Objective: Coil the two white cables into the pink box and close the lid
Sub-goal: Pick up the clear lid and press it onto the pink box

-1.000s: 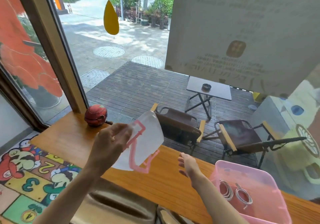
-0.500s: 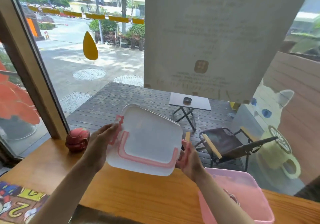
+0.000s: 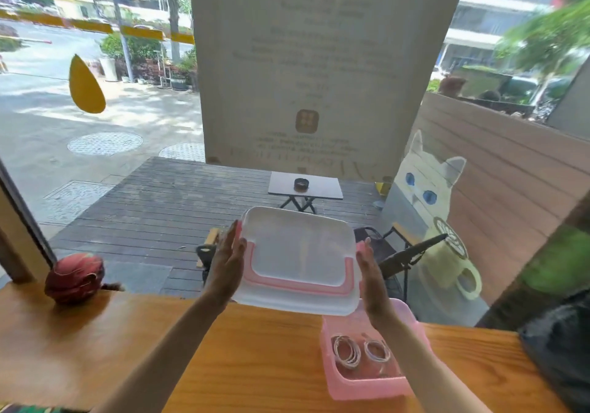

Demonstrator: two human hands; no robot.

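Observation:
The pink box (image 3: 367, 388) stands open on the wooden counter at the right. Two coiled white cables lie inside it, a larger coil (image 3: 347, 350) on the left and a smaller coil (image 3: 377, 350) on the right. A translucent white lid with a pink rim (image 3: 298, 258) is held in the air above and behind the box, tilted toward me. My left hand (image 3: 228, 261) presses flat on the lid's left edge. On the lid's right edge rests my right hand (image 3: 372, 274). My right forearm crosses over the box's right side.
A red ball-like object (image 3: 75, 277) sits at the counter's back left by the window. A dark bag (image 3: 562, 349) lies at the right end of the wooden counter (image 3: 159, 333). The window glass runs right behind the counter.
The lid went from my left hand alone to both hands, then moved right and down to above the box. The view turned right, and the coils show in the box again.

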